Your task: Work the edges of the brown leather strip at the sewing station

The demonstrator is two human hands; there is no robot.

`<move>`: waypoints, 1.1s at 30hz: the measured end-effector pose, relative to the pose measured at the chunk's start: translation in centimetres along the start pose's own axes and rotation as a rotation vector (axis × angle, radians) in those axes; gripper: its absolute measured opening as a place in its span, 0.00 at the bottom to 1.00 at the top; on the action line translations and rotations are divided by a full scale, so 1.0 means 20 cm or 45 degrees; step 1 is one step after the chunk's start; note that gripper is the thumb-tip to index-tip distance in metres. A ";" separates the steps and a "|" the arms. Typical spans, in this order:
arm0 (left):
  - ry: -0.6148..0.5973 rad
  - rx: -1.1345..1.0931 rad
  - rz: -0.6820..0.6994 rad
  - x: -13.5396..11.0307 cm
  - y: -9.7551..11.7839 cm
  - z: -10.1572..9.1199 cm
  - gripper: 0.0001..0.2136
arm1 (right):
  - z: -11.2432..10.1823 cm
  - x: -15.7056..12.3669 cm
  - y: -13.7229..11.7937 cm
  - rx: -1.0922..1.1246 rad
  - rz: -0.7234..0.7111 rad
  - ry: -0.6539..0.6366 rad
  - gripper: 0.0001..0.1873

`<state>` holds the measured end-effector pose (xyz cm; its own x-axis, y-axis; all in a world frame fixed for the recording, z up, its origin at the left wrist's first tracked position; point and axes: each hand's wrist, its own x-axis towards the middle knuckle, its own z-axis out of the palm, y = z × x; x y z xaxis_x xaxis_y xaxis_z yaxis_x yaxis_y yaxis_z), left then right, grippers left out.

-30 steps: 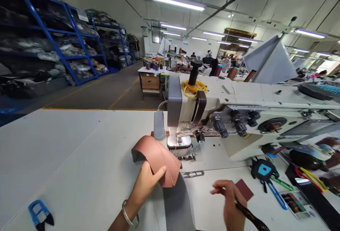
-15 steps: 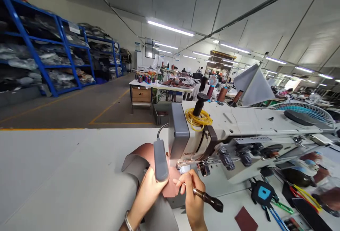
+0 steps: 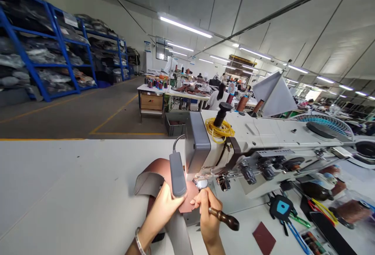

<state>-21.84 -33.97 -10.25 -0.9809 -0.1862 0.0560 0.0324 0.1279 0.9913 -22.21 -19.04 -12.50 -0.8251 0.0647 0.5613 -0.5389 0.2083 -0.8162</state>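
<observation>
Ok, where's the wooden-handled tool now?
Head view, lower part, just right of center: the wooden-handled tool is in the right hand, between the pink piece and the maroon square.

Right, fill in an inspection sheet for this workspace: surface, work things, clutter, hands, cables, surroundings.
Surface: white tabletop, a small dark speck towards its far edge.
Work things: pinkish-brown piece, curved, grey underneath, beside the sewing machine; dark-handled tool, its tip not clear.
Clutter: dark red square; black holder with a blue patch; brown thread spool at the right.
Hands: left hand holds the piece; right hand grips the tool near the piece.
Cables: dark cable to a grey fitting; yellow cord coiled atop the machine.
Surroundings: loaded blue shelving; person in white beyond the machine.
</observation>
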 end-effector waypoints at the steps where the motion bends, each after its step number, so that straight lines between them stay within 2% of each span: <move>1: -0.028 -0.004 0.011 0.00 0.02 0.00 0.28 | 0.00 0.00 0.00 -0.009 -0.008 0.006 0.22; 5: -0.120 -0.098 0.036 0.00 0.04 0.00 0.33 | 0.01 0.02 -0.02 -0.062 -0.046 0.018 0.23; 10: -0.124 -0.072 0.091 0.00 -0.02 -0.01 0.34 | 0.02 0.02 -0.04 -0.097 -0.058 0.030 0.23; 16: -0.130 -0.009 0.128 0.02 -0.09 -0.01 0.30 | 0.03 0.02 0.00 -0.112 0.011 -0.012 0.24; 33: -0.142 0.050 0.111 0.02 -0.09 -0.01 0.24 | 0.04 0.03 0.02 -0.170 0.025 -0.049 0.22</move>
<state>-22.22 -34.36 -12.00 -0.9900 -0.0636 0.1257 0.1128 0.1771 0.9777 -22.97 -19.74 -12.55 -0.8425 0.0334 0.5376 -0.4973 0.3354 -0.8002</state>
